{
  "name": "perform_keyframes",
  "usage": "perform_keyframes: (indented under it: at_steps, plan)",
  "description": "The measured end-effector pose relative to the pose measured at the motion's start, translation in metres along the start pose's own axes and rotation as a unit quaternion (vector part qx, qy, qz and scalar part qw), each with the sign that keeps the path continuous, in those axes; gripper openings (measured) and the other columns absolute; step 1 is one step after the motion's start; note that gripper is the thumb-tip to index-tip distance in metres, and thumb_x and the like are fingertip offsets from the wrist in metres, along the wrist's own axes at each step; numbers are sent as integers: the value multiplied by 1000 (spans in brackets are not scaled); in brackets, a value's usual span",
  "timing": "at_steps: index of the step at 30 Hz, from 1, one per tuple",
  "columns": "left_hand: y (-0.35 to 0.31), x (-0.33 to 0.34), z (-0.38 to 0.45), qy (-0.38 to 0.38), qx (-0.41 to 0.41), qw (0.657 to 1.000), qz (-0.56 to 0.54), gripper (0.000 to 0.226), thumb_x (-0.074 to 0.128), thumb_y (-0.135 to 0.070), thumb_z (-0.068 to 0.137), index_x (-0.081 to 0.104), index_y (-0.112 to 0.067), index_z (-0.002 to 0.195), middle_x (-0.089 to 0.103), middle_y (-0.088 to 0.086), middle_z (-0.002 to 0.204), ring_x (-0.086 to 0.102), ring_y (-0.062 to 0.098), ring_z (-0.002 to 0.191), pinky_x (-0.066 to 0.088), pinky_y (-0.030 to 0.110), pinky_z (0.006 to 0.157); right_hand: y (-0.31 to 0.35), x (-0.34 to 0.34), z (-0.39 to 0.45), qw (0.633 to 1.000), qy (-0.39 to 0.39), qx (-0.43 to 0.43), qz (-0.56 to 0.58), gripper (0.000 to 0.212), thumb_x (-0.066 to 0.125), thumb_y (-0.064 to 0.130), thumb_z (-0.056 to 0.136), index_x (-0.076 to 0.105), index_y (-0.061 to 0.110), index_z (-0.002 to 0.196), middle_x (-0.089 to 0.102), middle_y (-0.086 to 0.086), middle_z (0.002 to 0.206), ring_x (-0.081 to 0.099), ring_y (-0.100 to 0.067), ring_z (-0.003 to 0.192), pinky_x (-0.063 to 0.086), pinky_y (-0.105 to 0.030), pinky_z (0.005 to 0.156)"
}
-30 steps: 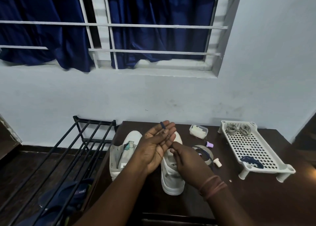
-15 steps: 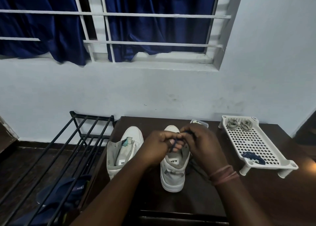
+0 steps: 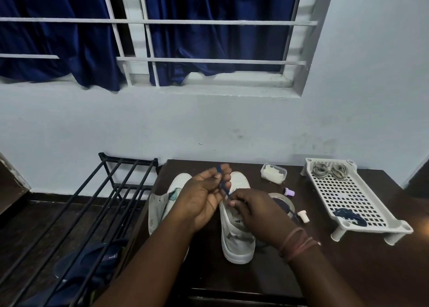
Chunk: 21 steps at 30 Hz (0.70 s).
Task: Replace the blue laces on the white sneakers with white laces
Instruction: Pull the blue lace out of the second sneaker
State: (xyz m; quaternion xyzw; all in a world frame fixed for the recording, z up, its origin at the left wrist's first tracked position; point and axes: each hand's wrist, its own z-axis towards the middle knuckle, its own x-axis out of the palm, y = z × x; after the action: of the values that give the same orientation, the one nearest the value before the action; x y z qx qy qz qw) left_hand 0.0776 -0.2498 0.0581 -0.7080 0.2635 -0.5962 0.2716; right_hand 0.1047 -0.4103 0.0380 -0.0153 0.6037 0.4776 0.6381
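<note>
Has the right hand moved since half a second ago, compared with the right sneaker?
Yes. The right hand has come down from the toe of the right sneaker toward its tongue, pinching the blue lace.

Two white low-top leather sneakers stand side by side on the dark brown wooden table point(image 3: 348, 272), toes toward its far edge and heels toward its near edge. The left white sneaker point(image 3: 162, 204) sits near the table's left edge, its eyelets unlaced and its tongue showing a teal patch. The right white sneaker point(image 3: 236, 241) stands just beside it, at the middle of the table, heel tab printed with dark letters. A thin flat blue lace point(image 3: 223, 186) rises taut above the right sneaker's throat. Coiled white laces point(image 3: 329, 171) lie in the far end of the white perforated plastic tray point(image 3: 362, 197) near the table's right edge, and a bundled blue lace point(image 3: 349, 216) lies at the tray's near end.
</note>
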Motion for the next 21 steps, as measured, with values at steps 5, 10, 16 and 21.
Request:
perform_keyframes:
  at_steps: [5, 10, 16, 21]
  plan:
    - [6, -6, 1, -71, 77, 944, 312, 27, 50, 2, 100, 68, -4, 119, 77, 8, 104, 72, 10, 84, 56, 23, 75, 11, -8, 1, 996, -31, -62, -51, 15, 49, 22, 93, 58, 16, 83, 58, 0, 79, 53, -18, 74, 44, -36, 69]
    - [12, 7, -5, 63, 5, 901, 428, 32, 39, 9, 99, 69, 6, 108, 71, 13, 90, 68, 10, 75, 53, 18, 71, 1, -34, 8, 984, -152, -49, -85, 8, 60, 12, 85, 66, 18, 82, 61, 6, 78, 53, -13, 77, 40, -29, 74]
    - [4, 7, -11, 163, -97, 967, 172, 31, 42, -8, 100, 69, 4, 108, 61, 10, 84, 56, 15, 69, 51, 25, 69, -12, -36, -1, 985, -161, 31, 51, 16, 63, 9, 90, 72, 21, 85, 68, 11, 82, 62, -4, 83, 45, -18, 75]
    - [-2, 7, -3, 82, -10, 996, -37, 31, 39, 0, 102, 64, 5, 120, 73, 15, 106, 72, 18, 91, 60, 27, 79, 0, -18, 2, 998, -60, -6, 29, 14, 60, 16, 93, 69, 15, 82, 65, 5, 75, 59, -11, 73, 47, -33, 71]
